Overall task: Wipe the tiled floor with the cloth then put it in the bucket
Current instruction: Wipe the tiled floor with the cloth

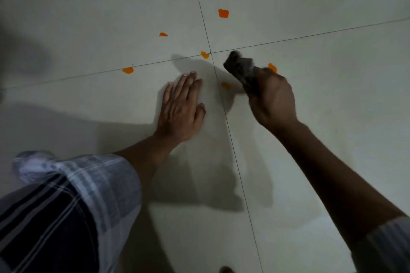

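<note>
Two hands show over the tiled floor (310, 117). In the right hand (274, 101) the grip is closed around a dark, bunched cloth (240, 68), which sticks out past the knuckles toward the far side. The cloth looks blurred, and whether its far end touches the floor cannot be told; it sits just right of the point where two grout lines (224, 104) cross. The left hand (180, 107) lies flat and open on the floor, palm down, fingers together and pointing away, holding nothing, just left of the grout line that runs toward the person.

Six orange spots lie scattered on the floor around the hands. One small spot (225, 85) sits between the two hands, just beside the cloth. Another (272, 67) shows just behind the right hand's knuckles, partly hidden by them. A third (205, 54) lies right at the grout crossing, ahead of the left fingertips. A fourth (128, 70) rests on the cross line further left, a small one (163, 34) lies beyond it, and the largest (223, 13) lies farthest away.

Shadows of the arms fall across the tiles near the person. A checked, rolled sleeve (88, 179) covers the left forearm at the lower left, and a pale cuff (390, 235) shows at the lower right edge.
</note>
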